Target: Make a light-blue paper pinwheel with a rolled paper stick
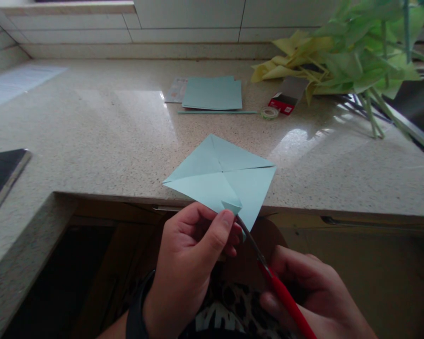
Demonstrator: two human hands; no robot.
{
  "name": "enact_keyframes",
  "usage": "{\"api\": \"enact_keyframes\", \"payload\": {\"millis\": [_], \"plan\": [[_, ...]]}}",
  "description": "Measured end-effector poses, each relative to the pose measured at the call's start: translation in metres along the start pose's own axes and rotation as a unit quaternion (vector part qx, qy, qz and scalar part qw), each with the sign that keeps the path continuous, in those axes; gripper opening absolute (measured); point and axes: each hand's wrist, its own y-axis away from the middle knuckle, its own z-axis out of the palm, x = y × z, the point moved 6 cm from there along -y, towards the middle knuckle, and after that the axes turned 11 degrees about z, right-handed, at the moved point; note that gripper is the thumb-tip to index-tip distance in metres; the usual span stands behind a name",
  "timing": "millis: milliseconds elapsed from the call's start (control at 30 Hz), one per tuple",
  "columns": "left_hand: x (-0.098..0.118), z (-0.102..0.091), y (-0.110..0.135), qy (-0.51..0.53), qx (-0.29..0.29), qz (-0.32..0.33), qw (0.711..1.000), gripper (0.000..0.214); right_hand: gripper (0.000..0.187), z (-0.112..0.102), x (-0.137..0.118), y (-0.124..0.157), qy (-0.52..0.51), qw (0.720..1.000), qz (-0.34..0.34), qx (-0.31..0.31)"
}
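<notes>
A light blue square of paper (198,162), creased along its diagonals, is held out over the counter's front edge. A slit runs in from its right corner and a short one shows at the left corner. My left hand (191,263) pinches the near part between thumb and fingers, where a small flap curls up beside the thumb. My right hand (314,287) is closed round the red handles of a pair of scissors (286,301). Their metal blades reach up to the paper near its closest corner, right by my left thumb. The blade tips are partly hidden by the paper.
Behind the paper, a stack of blue sheets (214,93), a thin blue strip (217,112), a tape roll (269,112) and a red box (284,99) lie on the speckled counter (120,132). Green and yellow paper flowers (360,56) fill the right. A dark flat device (3,174) is at left.
</notes>
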Motion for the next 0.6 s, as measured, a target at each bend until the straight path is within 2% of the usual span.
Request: {"api": "enact_keyframes", "payload": {"millis": [200,367,600], "plan": [[0.0,0.001,0.0,-0.005,0.0,-0.006,1.0,0.025,0.037,-0.001,-0.008,0.0,0.04,0.999,-0.025,0.019],[0.0,0.0,-0.001,-0.01,0.004,-0.004,1.0,0.025,0.041,-0.006,-0.009,0.0,0.083,0.988,-0.093,0.087],[0.0,0.001,-0.001,0.008,0.014,-0.001,1.0,0.025,0.046,-0.003,-0.012,0.0,0.085,0.983,-0.128,0.099]]}}
